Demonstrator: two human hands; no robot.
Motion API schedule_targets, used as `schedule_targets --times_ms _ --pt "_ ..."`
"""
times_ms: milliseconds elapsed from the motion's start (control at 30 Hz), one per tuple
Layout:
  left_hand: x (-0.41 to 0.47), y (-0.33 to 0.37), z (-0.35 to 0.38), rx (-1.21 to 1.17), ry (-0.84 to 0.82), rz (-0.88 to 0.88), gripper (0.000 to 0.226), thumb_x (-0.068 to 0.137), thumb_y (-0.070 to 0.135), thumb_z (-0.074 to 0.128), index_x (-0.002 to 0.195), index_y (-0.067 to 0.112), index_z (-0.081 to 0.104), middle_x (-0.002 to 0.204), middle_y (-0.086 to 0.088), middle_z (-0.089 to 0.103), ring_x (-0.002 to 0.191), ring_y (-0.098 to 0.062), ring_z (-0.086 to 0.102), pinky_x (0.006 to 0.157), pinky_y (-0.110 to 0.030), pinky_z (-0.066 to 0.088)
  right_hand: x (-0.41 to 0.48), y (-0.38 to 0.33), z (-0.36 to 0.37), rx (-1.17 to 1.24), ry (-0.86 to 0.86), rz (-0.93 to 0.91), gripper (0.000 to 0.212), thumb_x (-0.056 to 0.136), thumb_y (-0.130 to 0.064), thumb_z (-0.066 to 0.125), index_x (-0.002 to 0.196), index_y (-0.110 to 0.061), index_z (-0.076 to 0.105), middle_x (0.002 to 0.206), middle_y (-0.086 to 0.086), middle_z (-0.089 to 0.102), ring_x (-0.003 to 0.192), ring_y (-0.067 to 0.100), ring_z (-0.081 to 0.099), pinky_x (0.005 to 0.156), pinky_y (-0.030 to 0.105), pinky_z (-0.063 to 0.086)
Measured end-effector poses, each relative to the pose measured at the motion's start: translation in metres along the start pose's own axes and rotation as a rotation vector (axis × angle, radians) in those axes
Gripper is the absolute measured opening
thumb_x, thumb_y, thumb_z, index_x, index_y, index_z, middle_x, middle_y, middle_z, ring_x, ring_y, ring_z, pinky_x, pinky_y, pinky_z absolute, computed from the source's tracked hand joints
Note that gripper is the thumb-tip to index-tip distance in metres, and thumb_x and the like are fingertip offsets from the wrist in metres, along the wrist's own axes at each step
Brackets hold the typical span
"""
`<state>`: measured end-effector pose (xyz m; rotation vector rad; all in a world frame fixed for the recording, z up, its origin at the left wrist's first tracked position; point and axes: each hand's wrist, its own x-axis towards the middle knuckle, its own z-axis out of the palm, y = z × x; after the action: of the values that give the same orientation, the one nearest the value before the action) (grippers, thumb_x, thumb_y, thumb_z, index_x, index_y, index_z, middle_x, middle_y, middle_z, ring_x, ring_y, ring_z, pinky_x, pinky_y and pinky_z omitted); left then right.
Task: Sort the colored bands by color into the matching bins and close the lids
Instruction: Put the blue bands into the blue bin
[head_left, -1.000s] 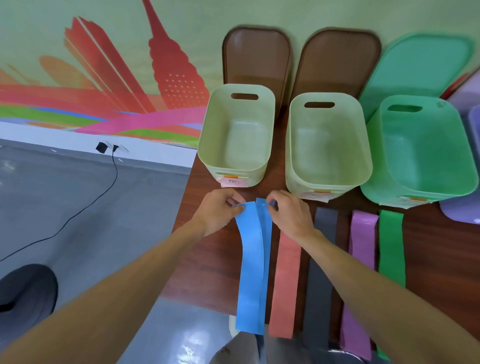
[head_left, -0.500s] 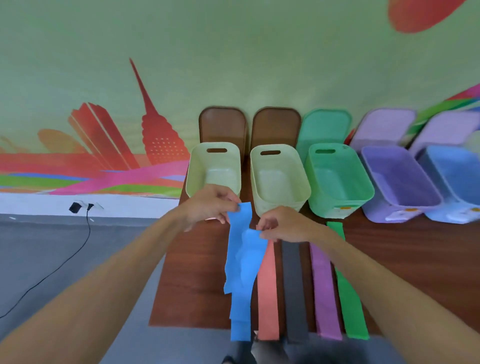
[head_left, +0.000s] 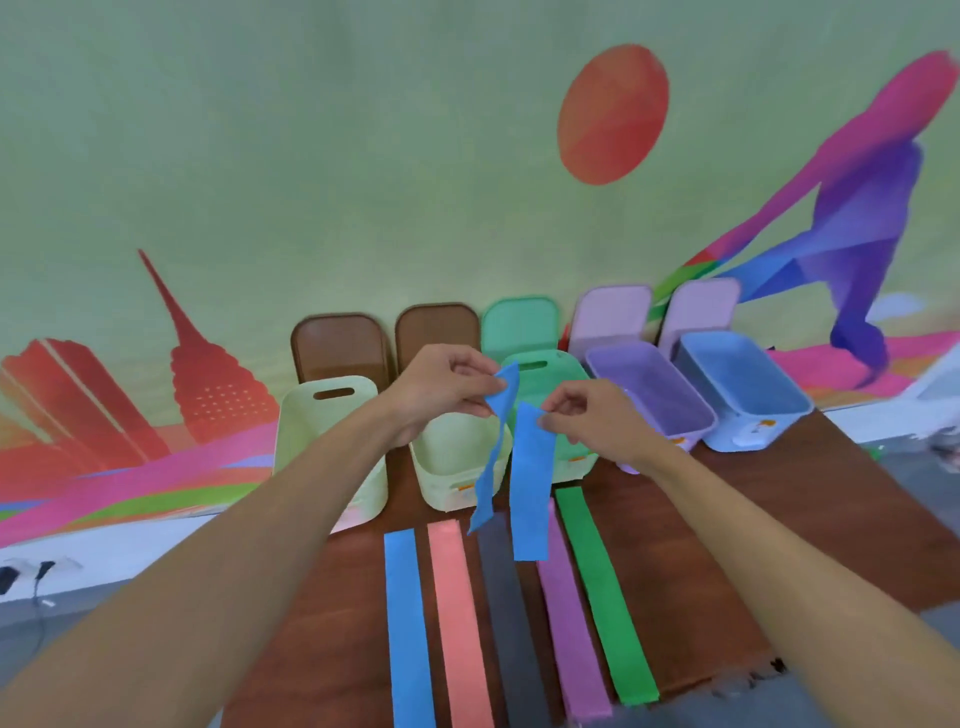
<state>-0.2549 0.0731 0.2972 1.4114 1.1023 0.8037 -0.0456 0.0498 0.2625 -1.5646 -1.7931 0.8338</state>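
Both hands hold one blue band (head_left: 527, 488) up in the air above the table. My left hand (head_left: 441, 387) pinches one upper end and my right hand (head_left: 589, 415) pinches the other, so its two halves hang down apart. On the brown table (head_left: 727, 530) lie a second blue band (head_left: 408, 629), a salmon band (head_left: 460, 623), a dark grey band (head_left: 501, 613), a purple band (head_left: 569, 629) and a green band (head_left: 602, 592), side by side. Behind them stand open bins: two pale yellow-green (head_left: 332, 415) (head_left: 447, 467), a green bin (head_left: 558, 374), a purple bin (head_left: 649, 395) and a blue bin (head_left: 743, 389).
Lids lean against the painted wall behind the bins: two brown lids (head_left: 337, 343), a green lid (head_left: 519, 325) and two lilac lids (head_left: 613, 314). The table's left edge drops to a grey floor with a cable and plug (head_left: 36, 571) at the far left.
Both hands have raised the blue band off the table and pulled its ends apart. The view has tilted up, showing more wall and the bins on the right.
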Motion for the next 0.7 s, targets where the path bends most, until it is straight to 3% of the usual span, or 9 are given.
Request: schedule_targets --times_ms 167,267,367,567,700 --pt "0.052 0.035 0.055 0.007 -0.038 0.047 0.008 0.082 0.001 0.069 0.085 0.007 0.065 0.067 -0.005 0.065 0.057 -0.013 0.063 0.061 -0.021 0.057 0.013 0.032 -0.065 0.074 0.184 0.014 0.021 0.081 -0.011 0.071 0.067 -0.022 0.060 0.053 -0.010 0.055 0.044 0.000 0.044 0.054 0.021 0.040" --pt "0.089 0.059 0.094 0.029 -0.048 0.088 0.007 0.084 0.002 0.067 0.085 0.009 0.065 0.065 -0.002 0.065 0.055 -0.010 0.061 0.059 -0.021 0.057 0.028 0.057 -0.111 0.106 0.311 0.003 0.022 0.080 -0.005 0.068 0.067 -0.020 0.058 0.046 -0.012 0.052 0.041 0.000 0.044 0.051 0.017 0.038" --pt "0.131 0.083 0.134 0.052 -0.032 0.128 0.008 0.084 0.001 0.066 0.085 0.008 0.064 0.057 0.004 0.063 0.049 -0.005 0.059 0.053 -0.019 0.054 0.046 0.082 -0.160 0.142 0.442 -0.006 0.019 0.080 -0.004 0.066 0.071 -0.020 0.061 0.054 -0.008 0.054 0.047 0.003 0.044 0.054 0.018 0.039" --pt "0.218 0.124 0.216 0.117 -0.034 0.176 0.007 0.085 0.001 0.064 0.086 0.008 0.063 0.070 -0.009 0.064 0.058 -0.018 0.059 0.052 -0.020 0.051 0.078 0.133 -0.250 0.179 0.676 -0.008 0.022 0.080 -0.007 0.067 0.069 -0.024 0.059 0.060 -0.007 0.054 0.047 -0.001 0.045 0.055 0.010 0.036" --pt "0.271 0.138 0.263 0.114 -0.039 0.204 0.010 0.084 0.000 0.065 0.082 0.010 0.064 0.069 -0.008 0.063 0.054 -0.009 0.060 0.058 -0.020 0.054 0.100 0.170 -0.299 0.174 0.735 0.024 0.016 0.081 -0.011 0.068 0.071 -0.023 0.061 0.061 -0.008 0.056 0.054 0.007 0.048 0.063 0.026 0.045"
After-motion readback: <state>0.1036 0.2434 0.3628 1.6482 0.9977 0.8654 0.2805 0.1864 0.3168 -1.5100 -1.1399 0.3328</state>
